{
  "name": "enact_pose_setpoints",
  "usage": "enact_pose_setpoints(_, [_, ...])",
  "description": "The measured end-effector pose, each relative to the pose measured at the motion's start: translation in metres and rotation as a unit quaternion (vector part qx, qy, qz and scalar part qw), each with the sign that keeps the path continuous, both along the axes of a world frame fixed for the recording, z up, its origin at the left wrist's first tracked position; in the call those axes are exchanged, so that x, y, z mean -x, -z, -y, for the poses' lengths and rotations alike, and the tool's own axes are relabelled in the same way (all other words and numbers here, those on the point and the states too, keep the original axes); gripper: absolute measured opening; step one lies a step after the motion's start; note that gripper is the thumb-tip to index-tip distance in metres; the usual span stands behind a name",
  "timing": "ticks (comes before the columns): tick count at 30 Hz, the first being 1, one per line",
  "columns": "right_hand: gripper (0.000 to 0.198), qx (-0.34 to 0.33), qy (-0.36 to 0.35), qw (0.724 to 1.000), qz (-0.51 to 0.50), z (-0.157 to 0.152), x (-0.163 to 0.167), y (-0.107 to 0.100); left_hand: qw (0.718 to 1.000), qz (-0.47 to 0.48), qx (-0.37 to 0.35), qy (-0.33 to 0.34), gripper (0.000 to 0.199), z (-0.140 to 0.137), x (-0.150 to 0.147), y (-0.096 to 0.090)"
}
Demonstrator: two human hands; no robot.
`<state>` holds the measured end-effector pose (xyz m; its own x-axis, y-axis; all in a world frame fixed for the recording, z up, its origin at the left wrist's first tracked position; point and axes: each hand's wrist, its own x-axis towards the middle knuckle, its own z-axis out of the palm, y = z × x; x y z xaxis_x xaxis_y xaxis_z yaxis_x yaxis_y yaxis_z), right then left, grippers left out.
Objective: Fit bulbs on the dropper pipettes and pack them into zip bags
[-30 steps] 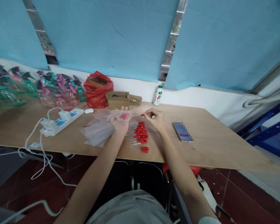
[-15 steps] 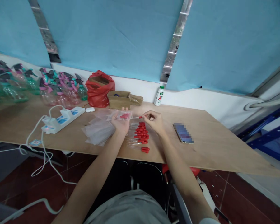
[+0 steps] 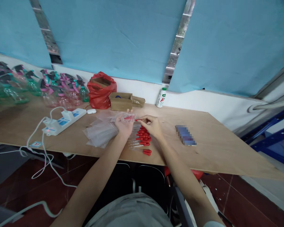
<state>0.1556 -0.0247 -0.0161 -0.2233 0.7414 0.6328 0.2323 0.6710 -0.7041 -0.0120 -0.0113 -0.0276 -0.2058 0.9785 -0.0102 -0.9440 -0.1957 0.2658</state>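
Observation:
My left hand is closed on a clear zip bag, held just above the table with red bulbs showing through the plastic. At the bag's right-hand mouth, my right hand pinches a dropper by its red rubber bulb. The dropper's tube points left into the bag and is hard to make out. Just below my hands lies a row of several droppers, red bulbs to the right and clear tubes to the left. Flat clear bags are spread to the left of my left hand.
A white power strip with cables and an earbud case lie left. Spray bottles, a red plastic bag, a cardboard box and a white bottle stand behind. A phone lies right.
My right hand has moved left, bringing the dropper's tube into the bag and its red bulb up to the bag's mouth. My left hand has shifted slightly right.

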Motion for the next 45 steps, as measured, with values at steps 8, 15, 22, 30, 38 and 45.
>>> enact_pose_setpoints(8, [0.025, 0.008, -0.055, 0.997, 0.060, -0.005, 0.006, 0.006, 1.000, -0.011, -0.006, 0.013, 0.029, 0.003, -0.005, -0.005])
enact_pose_setpoints(15, [0.032, 0.001, -0.039, 0.998, 0.052, -0.006, 0.007, 0.006, 0.999, -0.038, -0.014, 0.033, 0.048, 0.008, -0.012, -0.009])
enact_pose_setpoints(22, [0.035, 0.006, -0.004, 1.000, 0.029, -0.005, 0.016, 0.010, 0.996, -0.053, -0.011, 0.075, 0.048, 0.008, -0.017, -0.006])
enact_pose_setpoints(30, [0.035, 0.052, 0.005, 0.998, 0.024, -0.006, 0.014, 0.009, 0.993, -0.064, -0.026, 0.098, 0.043, 0.006, -0.018, -0.002])
enact_pose_setpoints(38, [0.055, -0.106, 0.008, 0.992, 0.069, -0.005, -0.001, -0.001, 0.992, -0.047, -0.054, 0.104, 0.038, 0.001, -0.003, -0.001])
enact_pose_setpoints(45, [0.014, -0.134, 0.010, 0.989, 0.058, -0.011, -0.010, -0.008, 0.980, -0.072, -0.010, 0.184, 0.040, 0.002, -0.003, -0.008])
